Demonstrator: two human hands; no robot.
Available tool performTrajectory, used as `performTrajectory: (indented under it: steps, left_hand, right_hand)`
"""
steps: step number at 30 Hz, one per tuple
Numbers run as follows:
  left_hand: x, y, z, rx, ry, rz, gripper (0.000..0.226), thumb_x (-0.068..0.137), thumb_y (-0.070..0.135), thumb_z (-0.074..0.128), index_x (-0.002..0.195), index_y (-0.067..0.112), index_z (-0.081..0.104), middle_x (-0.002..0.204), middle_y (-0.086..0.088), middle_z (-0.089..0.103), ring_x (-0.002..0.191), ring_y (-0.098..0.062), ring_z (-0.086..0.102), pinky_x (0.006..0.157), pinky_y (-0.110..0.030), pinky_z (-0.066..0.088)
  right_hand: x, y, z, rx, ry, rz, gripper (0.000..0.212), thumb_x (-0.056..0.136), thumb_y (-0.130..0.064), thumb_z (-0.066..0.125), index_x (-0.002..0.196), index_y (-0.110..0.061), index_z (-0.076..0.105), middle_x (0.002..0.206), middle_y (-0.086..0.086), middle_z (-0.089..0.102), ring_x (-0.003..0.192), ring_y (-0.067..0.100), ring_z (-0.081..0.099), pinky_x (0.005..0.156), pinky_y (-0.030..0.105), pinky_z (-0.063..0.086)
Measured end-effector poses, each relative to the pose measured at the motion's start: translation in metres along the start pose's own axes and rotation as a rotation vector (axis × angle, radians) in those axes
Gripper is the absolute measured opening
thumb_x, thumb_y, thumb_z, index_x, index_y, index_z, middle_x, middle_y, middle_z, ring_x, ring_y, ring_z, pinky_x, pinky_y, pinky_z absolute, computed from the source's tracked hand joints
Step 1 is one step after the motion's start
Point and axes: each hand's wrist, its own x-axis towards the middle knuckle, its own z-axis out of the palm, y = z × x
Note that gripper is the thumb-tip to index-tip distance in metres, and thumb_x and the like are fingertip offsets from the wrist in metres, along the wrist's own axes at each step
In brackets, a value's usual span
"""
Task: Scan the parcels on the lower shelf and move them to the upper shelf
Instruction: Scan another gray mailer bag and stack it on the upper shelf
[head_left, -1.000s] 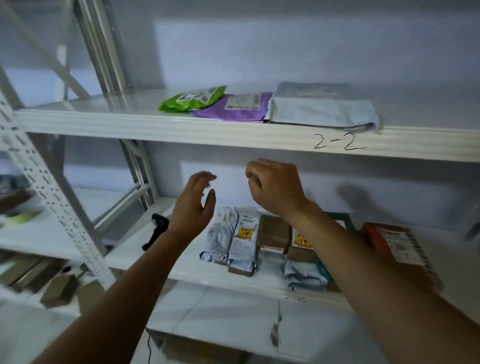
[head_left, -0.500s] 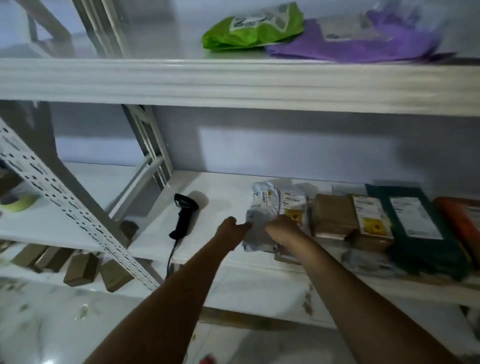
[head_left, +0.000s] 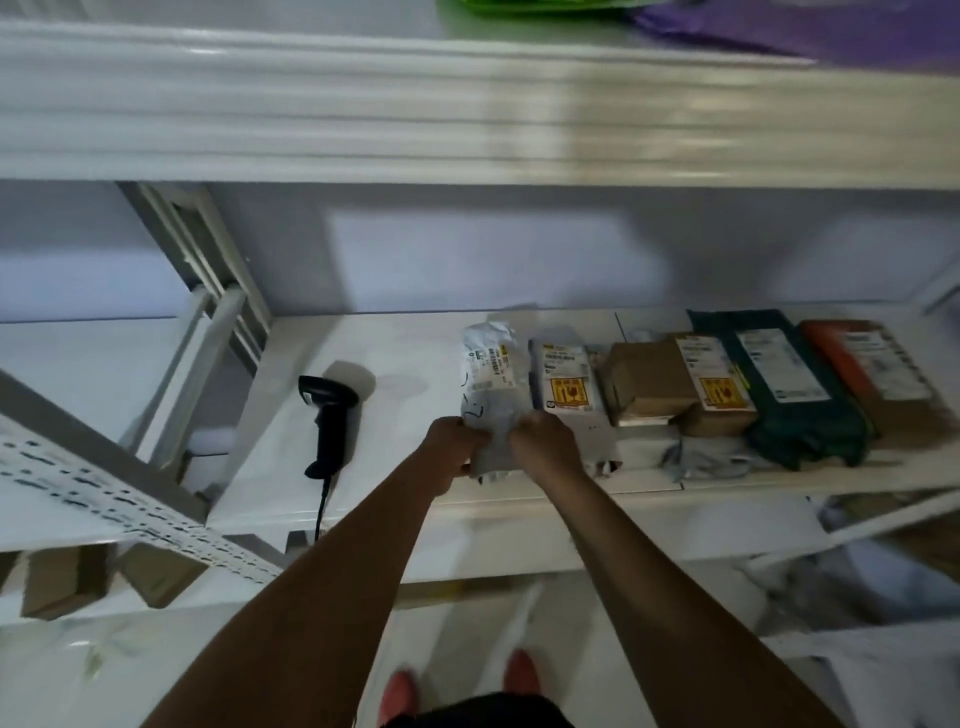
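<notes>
Both grip: our left hand (head_left: 451, 453) and right hand (head_left: 543, 446) pinch the grey mailer (head_left: 488, 387) at its near end; soft, light, probably saggy.

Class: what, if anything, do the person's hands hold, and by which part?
The left hand and the right hand both grip the grey mailer parcel by its near end, one on each side; the scanner lies untouched.

lower shelf (head_left: 395, 395): white | left of left hand (head_left: 449, 457): black scanner (head_left: 330, 415), cord over front edge | between left hand and right hand (head_left: 543, 447): grey mailer (head_left: 488, 384) | right of right hand, in a row: labelled white parcel (head_left: 563, 384), brown boxes (head_left: 644, 384), dark green mailer (head_left: 789, 384), orange parcel (head_left: 872, 364) | upper shelf (head_left: 467, 104), above hands: green packet (head_left: 519, 5), purple mailer (head_left: 831, 31)
</notes>
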Motion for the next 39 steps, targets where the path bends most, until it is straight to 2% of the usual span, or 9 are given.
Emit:
performTrajectory:
  steps: [7, 10, 16, 20, 24, 28, 31, 36, 39]
  left_hand:
    - [-0.012, -0.005, -0.020, -0.230, -0.011, 0.047, 0.026, 0.094, -0.009, 0.059, 0.119, -0.003, 0.060, 0.110, -0.025, 0.071, 0.087, -0.038, 0.072, 0.057, -0.040, 0.060]
    - [-0.014, -0.010, -0.031, -0.309, 0.019, 0.066, 0.025, 0.094, -0.009, 0.060, 0.117, 0.000, 0.060, 0.114, -0.025, 0.069, 0.090, -0.037, 0.072, 0.060, -0.043, 0.061]
    - [-0.015, -0.022, -0.054, -0.472, -0.020, 0.147, 0.048, 0.093, -0.015, 0.055, 0.137, 0.006, 0.054, 0.131, -0.025, 0.065, 0.115, -0.042, 0.066, 0.091, -0.056, 0.059]
    - [-0.014, -0.026, -0.071, -0.491, -0.102, 0.263, 0.069, 0.088, -0.016, 0.054, 0.147, 0.019, 0.046, 0.140, -0.020, 0.061, 0.128, -0.044, 0.059, 0.102, -0.063, 0.050]
    - [-0.019, -0.023, -0.076, -0.508, -0.177, 0.325, 0.063, 0.091, -0.013, 0.053, 0.142, 0.025, 0.052, 0.137, -0.015, 0.065, 0.127, -0.040, 0.061, 0.106, -0.060, 0.047]
    - [-0.019, -0.013, -0.088, -0.682, -0.045, 0.262, 0.046, 0.092, 0.017, 0.071, 0.137, 0.016, 0.061, 0.130, -0.010, 0.068, 0.123, -0.035, 0.061, 0.091, -0.045, 0.054]
    - [-0.016, -0.012, -0.103, -0.734, 0.076, 0.278, 0.040, 0.097, 0.026, 0.068, 0.136, 0.015, 0.063, 0.130, -0.014, 0.070, 0.119, -0.033, 0.067, 0.092, -0.049, 0.055]
    - [-0.014, -0.016, -0.107, -0.804, 0.202, 0.223, 0.065, 0.089, 0.033, 0.074, 0.143, 0.003, 0.055, 0.138, -0.018, 0.063, 0.118, -0.035, 0.063, 0.082, -0.041, 0.055]
    - [-0.009, -0.015, -0.105, -0.830, 0.215, 0.246, 0.068, 0.086, 0.030, 0.075, 0.143, -0.001, 0.053, 0.139, -0.025, 0.061, 0.125, -0.042, 0.061, 0.082, -0.041, 0.057]
  right_hand:
    - [-0.013, -0.003, 0.031, 0.151, 0.195, -0.022, 0.038, 0.096, -0.047, 0.050, 0.115, -0.020, 0.066, 0.109, 0.002, 0.068, 0.105, 0.025, 0.064, 0.092, 0.041, 0.053]
    - [-0.011, -0.008, 0.040, 0.238, 0.193, -0.064, 0.024, 0.095, -0.038, 0.056, 0.108, -0.022, 0.068, 0.101, -0.004, 0.067, 0.100, 0.020, 0.063, 0.085, 0.034, 0.051]
    - [-0.007, -0.016, 0.061, 0.363, 0.268, -0.176, 0.054, 0.078, -0.039, 0.072, 0.126, -0.016, 0.065, 0.114, 0.002, 0.069, 0.106, 0.021, 0.064, 0.074, 0.027, 0.046]
    - [0.000, -0.024, 0.065, 0.525, 0.061, -0.091, 0.059, 0.089, -0.033, 0.071, 0.142, -0.022, 0.050, 0.123, -0.001, 0.056, 0.101, 0.017, 0.054, 0.068, 0.026, 0.043]
    - [0.007, -0.022, 0.062, 0.657, -0.033, -0.120, 0.023, 0.092, -0.016, 0.067, 0.109, -0.030, 0.059, 0.095, -0.011, 0.059, 0.082, 0.004, 0.055, 0.064, 0.021, 0.046]
    - [0.015, -0.016, 0.056, 0.769, -0.050, -0.106, 0.016, 0.091, -0.012, 0.068, 0.089, -0.028, 0.070, 0.095, -0.006, 0.072, 0.093, 0.018, 0.067, 0.077, 0.029, 0.055]
    - [0.022, -0.010, 0.059, 0.841, -0.108, -0.106, 0.020, 0.087, -0.009, 0.071, 0.099, -0.024, 0.075, 0.105, 0.001, 0.077, 0.104, 0.026, 0.069, 0.099, 0.044, 0.054]
    - [0.027, -0.011, 0.069, 0.932, -0.015, -0.008, 0.057, 0.073, -0.040, 0.081, 0.127, -0.026, 0.065, 0.128, 0.004, 0.068, 0.113, 0.026, 0.064, 0.098, 0.043, 0.053]
    - [0.019, -0.014, 0.069, 1.004, -0.151, 0.119, 0.065, 0.076, -0.041, 0.084, 0.133, -0.028, 0.057, 0.127, 0.006, 0.066, 0.113, 0.031, 0.063, 0.093, 0.055, 0.056]
